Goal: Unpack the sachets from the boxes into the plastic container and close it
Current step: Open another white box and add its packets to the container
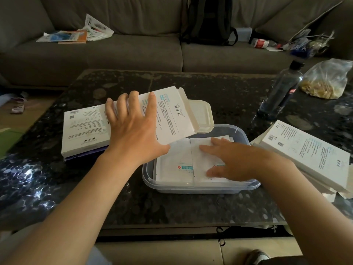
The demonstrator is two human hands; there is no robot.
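A clear plastic container stands on the dark table, holding white sachets laid flat side by side. My right hand lies flat on the sachets with straight fingers. My left hand grips a white box from above, thumb under its near edge; the box tilts over the container's far left corner with its end flap open. Another white box lies flat to the left, partly under the held one. The container's pale lid lies behind the container.
More white boxes are stacked at the right table edge. A dark water bottle and a plastic bag of snacks stand at the far right. A grey sofa with papers and a black backpack is behind the table.
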